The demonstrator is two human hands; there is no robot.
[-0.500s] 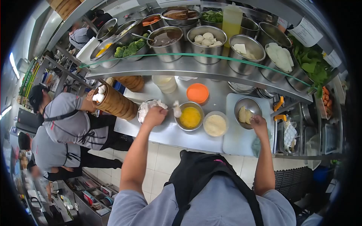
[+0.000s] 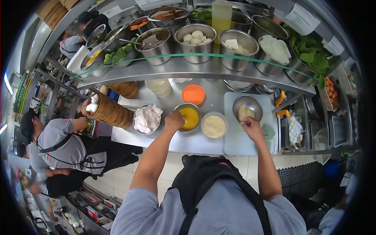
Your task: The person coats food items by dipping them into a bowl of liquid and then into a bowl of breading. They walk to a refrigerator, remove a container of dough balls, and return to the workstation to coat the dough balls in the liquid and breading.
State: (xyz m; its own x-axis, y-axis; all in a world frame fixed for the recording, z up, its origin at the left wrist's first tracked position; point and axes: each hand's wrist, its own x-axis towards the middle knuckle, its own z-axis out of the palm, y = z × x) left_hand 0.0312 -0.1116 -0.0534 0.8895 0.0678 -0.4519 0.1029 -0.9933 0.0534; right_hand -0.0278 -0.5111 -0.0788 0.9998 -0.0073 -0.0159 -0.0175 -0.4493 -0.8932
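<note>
My left hand point(image 2: 175, 121) is closed at the left rim of a metal bowl of yellow liquid point(image 2: 190, 117), fingertips over the liquid; what it holds is hidden. Left of it stands a bowl of white floury pieces point(image 2: 147, 118). A tub of pale crumbs point(image 2: 214, 126) sits right of the yellow liquid. My right hand point(image 2: 251, 128) is closed at the near rim of a metal bowl point(image 2: 253, 102), its fingertips by pale coated pieces point(image 2: 245, 112) inside; whether it grips one is too small to tell. That bowl rests on a white cutting board point(image 2: 232, 138).
An orange bowl point(image 2: 193, 94) and a white tub point(image 2: 159, 87) stand behind. Stacked bamboo steamers point(image 2: 111, 112) are at the left, beside a co-worker point(image 2: 70, 145). A steel shelf point(image 2: 188, 70) with food containers crosses above the counter. Yellow handles point(image 2: 282, 113) are at the right.
My left hand has moved right, from above the floury bowl to the yellow liquid. The pale piece seen in the air beside that liquid no longer shows. The view has shifted slightly.
</note>
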